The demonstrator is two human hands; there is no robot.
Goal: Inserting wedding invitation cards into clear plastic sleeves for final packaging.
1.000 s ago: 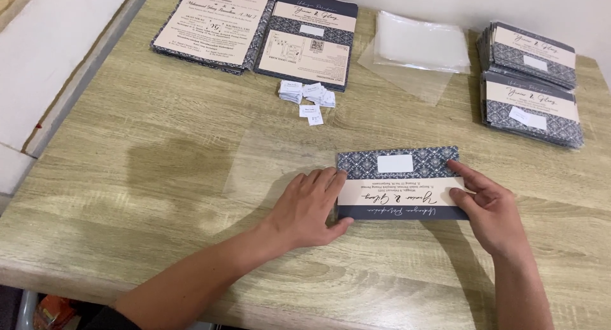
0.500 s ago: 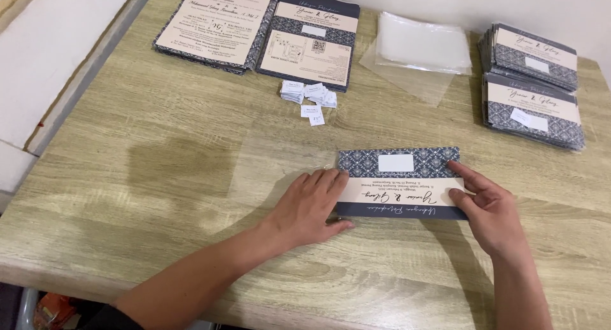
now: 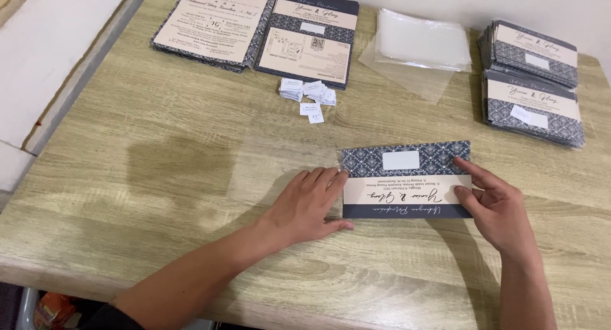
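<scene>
Hands are laid at the two short ends of a folded invitation card [image 3: 406, 179], which lies flat on the wooden table [image 3: 159, 177] near its front edge. The left hand [image 3: 309, 204] is pressed down with fingers spread, fingertips at the card's left end; a clear sleeve seems to lie under it, though this is hard to make out. The right hand [image 3: 499, 206] is set against the right end, index finger stretched along the upper corner, thumb at the lower edge. Little has changed since a second ago: the card is held in the same spot. Small white labels [image 3: 309, 96], clear sleeves [image 3: 423, 47] and finished stacks [image 3: 533, 82] are kept farther back.
</scene>
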